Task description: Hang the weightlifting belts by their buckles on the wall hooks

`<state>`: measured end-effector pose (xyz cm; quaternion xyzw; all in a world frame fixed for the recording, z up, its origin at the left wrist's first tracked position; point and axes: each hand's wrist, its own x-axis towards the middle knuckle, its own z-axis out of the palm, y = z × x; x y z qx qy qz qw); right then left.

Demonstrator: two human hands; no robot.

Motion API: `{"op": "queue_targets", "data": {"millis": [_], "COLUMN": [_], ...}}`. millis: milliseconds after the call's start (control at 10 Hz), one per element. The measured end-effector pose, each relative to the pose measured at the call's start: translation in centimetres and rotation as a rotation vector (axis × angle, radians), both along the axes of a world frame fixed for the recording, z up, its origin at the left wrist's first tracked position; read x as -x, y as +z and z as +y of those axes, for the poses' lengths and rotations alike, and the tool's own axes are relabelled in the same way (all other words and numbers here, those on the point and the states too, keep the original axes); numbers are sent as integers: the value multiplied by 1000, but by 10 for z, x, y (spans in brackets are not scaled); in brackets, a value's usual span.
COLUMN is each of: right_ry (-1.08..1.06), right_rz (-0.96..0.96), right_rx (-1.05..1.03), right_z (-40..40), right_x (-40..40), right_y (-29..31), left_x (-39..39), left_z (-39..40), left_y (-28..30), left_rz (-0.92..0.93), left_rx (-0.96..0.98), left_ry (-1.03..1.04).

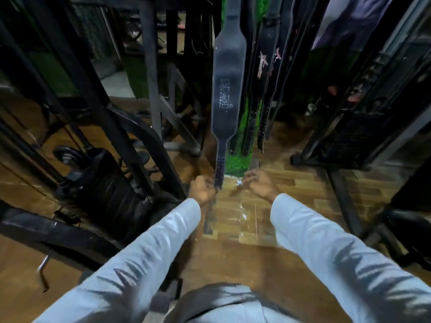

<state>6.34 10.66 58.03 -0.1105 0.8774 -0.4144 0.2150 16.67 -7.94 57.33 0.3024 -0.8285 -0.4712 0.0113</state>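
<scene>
A wide black weightlifting belt with pale lettering hangs straight down in front of a green wall strip. Its top runs out of the frame, so buckle and hook are hidden. My left hand is closed around the belt's narrow perforated tail near the floor. Just right of that tail, my right hand hovers with its fingers loosely curled and holds nothing. To the right, several more black belts hang side by side, some with reddish star marks.
A black machine frame with a weight stack stands close on the left. Another black rack rises on the right, its base bar on the floor. The wooden plank floor lies between them, under my light-blue sleeves.
</scene>
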Motion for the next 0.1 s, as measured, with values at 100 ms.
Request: {"op": "queue_targets", "data": {"millis": [100], "right_ry": [-87], "right_rz": [148], "right_rx": [55], "right_z": [-7], "right_x": [56], "right_y": [43], "left_x": [55], "left_z": [-15], "left_y": [48], "left_rz": [160], "left_rx": [149], "left_ry": [-78]}}
